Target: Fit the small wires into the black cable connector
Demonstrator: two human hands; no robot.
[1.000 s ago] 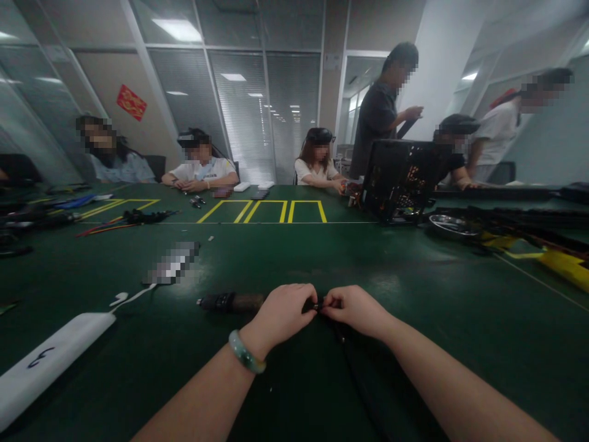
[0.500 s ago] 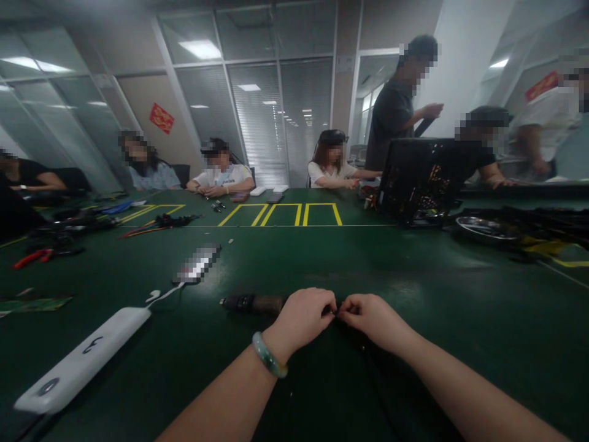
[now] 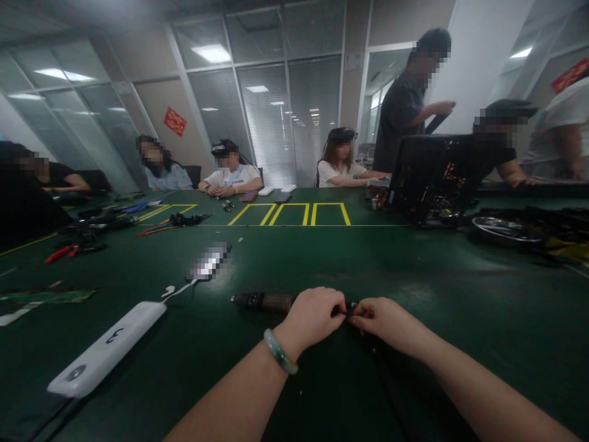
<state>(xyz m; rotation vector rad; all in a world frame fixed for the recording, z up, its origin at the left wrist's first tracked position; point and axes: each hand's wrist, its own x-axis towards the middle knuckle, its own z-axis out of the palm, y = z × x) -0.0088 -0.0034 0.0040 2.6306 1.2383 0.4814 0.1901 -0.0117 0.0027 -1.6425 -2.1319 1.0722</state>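
My left hand [image 3: 314, 314] and my right hand [image 3: 383, 319] meet knuckle to knuckle on the green table [image 3: 460, 307], both closed in a pinch on a small dark part [image 3: 350, 307] between the fingertips. A black cable [image 3: 381, 380] runs back from that spot under my right forearm. A dark cylindrical tool [image 3: 264, 301] lies just left of my left hand, its right end hidden behind the hand. A green bangle [image 3: 280, 352] sits on my left wrist.
A white power bank [image 3: 108, 356] with a white cable lies at the near left, a phone [image 3: 210, 261] beyond it. Red pliers [image 3: 64, 250] and a circuit board [image 3: 50, 296] lie far left. An open computer case [image 3: 437, 178] and metal dish [image 3: 504, 230] stand right. Several people sit around.
The view has swung left, so the table's left side with the pliers and circuit board shows. My hands stay pinched together at the same spot.
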